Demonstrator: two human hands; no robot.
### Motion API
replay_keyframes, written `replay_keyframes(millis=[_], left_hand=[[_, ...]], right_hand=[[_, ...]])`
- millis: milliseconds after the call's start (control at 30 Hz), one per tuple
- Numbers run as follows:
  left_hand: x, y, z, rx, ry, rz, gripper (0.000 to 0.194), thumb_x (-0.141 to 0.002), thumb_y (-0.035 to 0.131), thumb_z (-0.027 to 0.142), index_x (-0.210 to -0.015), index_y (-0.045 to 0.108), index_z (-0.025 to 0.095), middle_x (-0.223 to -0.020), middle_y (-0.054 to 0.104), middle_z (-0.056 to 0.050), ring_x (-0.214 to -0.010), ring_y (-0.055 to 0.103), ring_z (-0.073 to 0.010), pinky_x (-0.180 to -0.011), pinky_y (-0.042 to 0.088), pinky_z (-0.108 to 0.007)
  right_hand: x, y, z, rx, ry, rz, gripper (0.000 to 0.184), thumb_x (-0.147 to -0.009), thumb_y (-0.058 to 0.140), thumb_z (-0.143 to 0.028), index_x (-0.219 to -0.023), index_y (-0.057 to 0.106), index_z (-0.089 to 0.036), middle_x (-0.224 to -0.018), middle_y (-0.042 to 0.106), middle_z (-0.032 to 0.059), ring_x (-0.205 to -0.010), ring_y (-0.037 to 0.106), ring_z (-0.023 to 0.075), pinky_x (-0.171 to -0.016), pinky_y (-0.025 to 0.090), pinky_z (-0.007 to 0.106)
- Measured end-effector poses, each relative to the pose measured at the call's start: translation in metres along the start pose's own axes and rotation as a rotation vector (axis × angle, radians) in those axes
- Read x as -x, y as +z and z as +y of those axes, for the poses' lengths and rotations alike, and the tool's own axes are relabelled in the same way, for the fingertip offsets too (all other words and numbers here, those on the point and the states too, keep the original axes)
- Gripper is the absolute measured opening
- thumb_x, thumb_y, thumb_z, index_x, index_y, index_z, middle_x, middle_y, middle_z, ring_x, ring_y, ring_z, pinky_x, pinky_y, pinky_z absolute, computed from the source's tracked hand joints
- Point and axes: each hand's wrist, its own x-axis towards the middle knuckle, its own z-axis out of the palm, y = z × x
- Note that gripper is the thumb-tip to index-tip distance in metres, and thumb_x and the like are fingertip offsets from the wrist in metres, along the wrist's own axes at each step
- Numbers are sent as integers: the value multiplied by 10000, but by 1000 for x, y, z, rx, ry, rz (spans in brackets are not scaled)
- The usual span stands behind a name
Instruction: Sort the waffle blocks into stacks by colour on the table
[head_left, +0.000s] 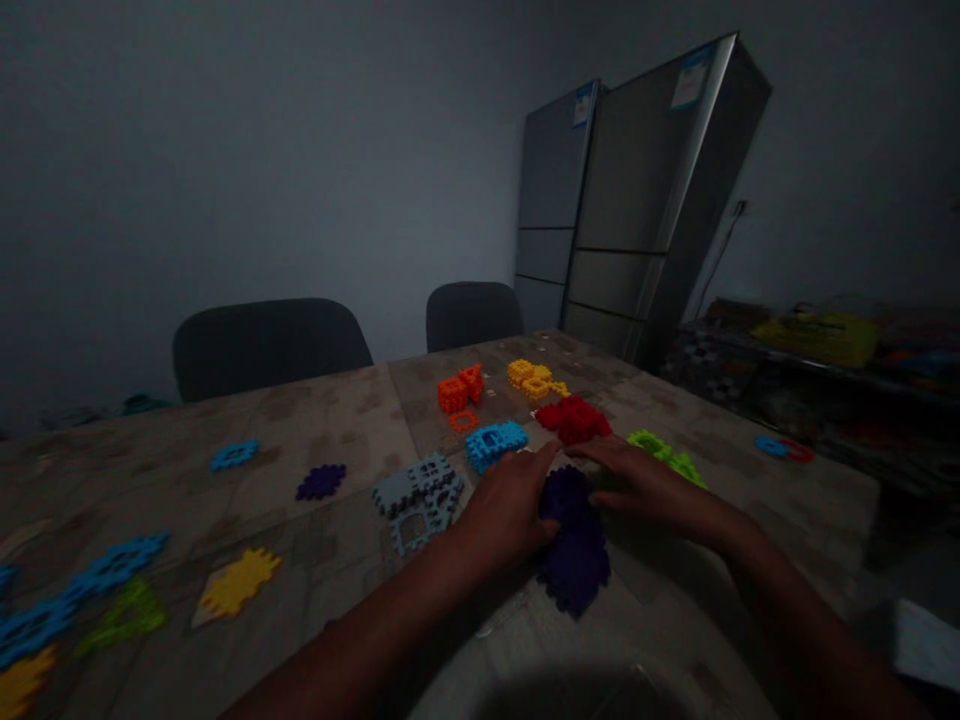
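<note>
Dark purple building pieces (574, 560) with notched edges lie on the table in front of me, a small heap at the far end and a flat part toward me. My left hand (511, 500) curls along their left side, its thumb against the edge. From the right, my right hand (637, 478) bends over the far end, thumb at the right edge; its fingertips are partly hidden. Just beyond the hands sit red pieces (576, 418) and a blue stack (495, 445). Grey pieces (420, 497) lie left of my left hand, lime green ones (666, 455) beyond my right forearm.
Orange (459, 390) and yellow (534, 378) stacks stand farther back on the patterned table (337, 420). Loose blue (120, 565), green (124, 615), yellow (241, 582) and purple (321, 482) pieces are scattered leftward. Two chairs (270, 345) stand behind; a tall refrigerator (637, 190) is at back right.
</note>
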Motion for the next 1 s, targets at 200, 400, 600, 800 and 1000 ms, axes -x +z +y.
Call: replay_keyframes(millis=[200, 400, 600, 800, 1000], left_hand=[[24, -11, -10, 25, -63, 15, 761, -790, 705, 221, -1471, 375, 143, -1499, 447, -163, -1360, 434, -309, -1146, 344, -483], [65, -14, -30, 138, -89, 45, 637, -842, 609, 223, -1446, 407, 207, -1501, 450, -128, -1365, 432, -293, -1141, 344, -520], [91, -27, -39, 224, -146, 74, 573, -829, 604, 270, -1389, 479, 259, -1458, 504, -110, -1329, 473, -305, -1127, 353, -544], [102, -36, -49, 235, -154, 112, 501, -851, 582, 290, -1347, 511, 304, -1438, 532, -63, -1312, 496, -283, -1125, 366, -516], [116, -50, -68, 212, -160, 180, 450, -866, 588, 328, -1314, 553, 327, -1406, 568, -44, -1292, 521, -286, -1117, 383, -502]], right_hand=[[-10, -4, -8, -15, -25, -189, 761, -690, 772, -143, -1402, 513, -208, -1441, 512, 127, -1334, 430, 331, -1118, 319, 501], [-25, -11, -19, 56, -1, -323, 815, -619, 815, -85, -1382, 540, -166, -1405, 543, 156, -1302, 467, 349, -1104, 337, 497], [-28, -7, -18, 92, 3, -331, 809, -651, 778, -45, -1408, 521, -168, -1418, 536, 159, -1292, 488, 331, -1110, 345, 452], [-25, -4, -13, 64, -41, -306, 787, -671, 748, -69, -1404, 527, -251, -1432, 535, 102, -1306, 477, 321, -1111, 343, 468], [-24, -4, -11, 64, -41, -321, 815, -674, 734, -56, -1428, 496, -251, -1444, 518, 109, -1318, 459, 307, -1114, 331, 455]])
